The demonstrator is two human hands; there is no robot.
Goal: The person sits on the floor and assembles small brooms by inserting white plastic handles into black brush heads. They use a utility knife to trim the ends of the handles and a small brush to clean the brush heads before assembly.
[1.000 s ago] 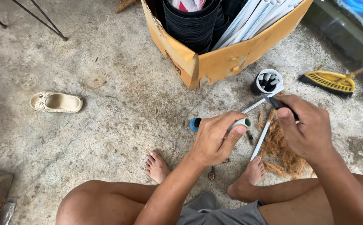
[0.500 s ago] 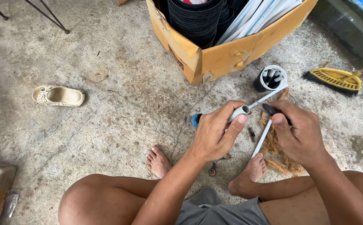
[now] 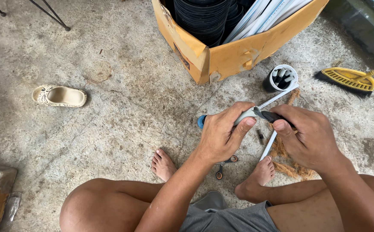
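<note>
A short grey pipe piece (image 3: 248,115) sits low in the middle of the view, above the bare concrete floor (image 3: 122,107) and just in front of the person's feet. The left hand (image 3: 221,135) wraps around it, fingers curled over the top and thumb pressed along its side, so the grasp is closed tight on the pipe piece. A blue cap (image 3: 201,121) shows at the hand's far left edge. The right hand (image 3: 309,137) meets it from the other side, fingers closed around a dark-handled tool (image 3: 275,117) whose tip touches the end of the pipe piece.

Under the hands a thin white tube (image 3: 277,98) runs slanting toward the upper right, and another white tube (image 3: 267,147) lies near the right foot (image 3: 257,178). Brown fibre (image 3: 287,165) is spread on the floor beside that foot. Small scissors (image 3: 223,165) with orange loops lie between the feet.

Beyond the hands stands a small black pot (image 3: 277,79) with a white rim, holding several short grey pipe pieces upright. Behind it a cardboard box (image 3: 221,53) holds a stack of black pots (image 3: 202,17) on its left and a bundle of long white tubes (image 3: 264,15) leaning to its right. A yellow brush (image 3: 345,79) lies to the right, a pale sandal (image 3: 59,96) well apart to the left.
</note>
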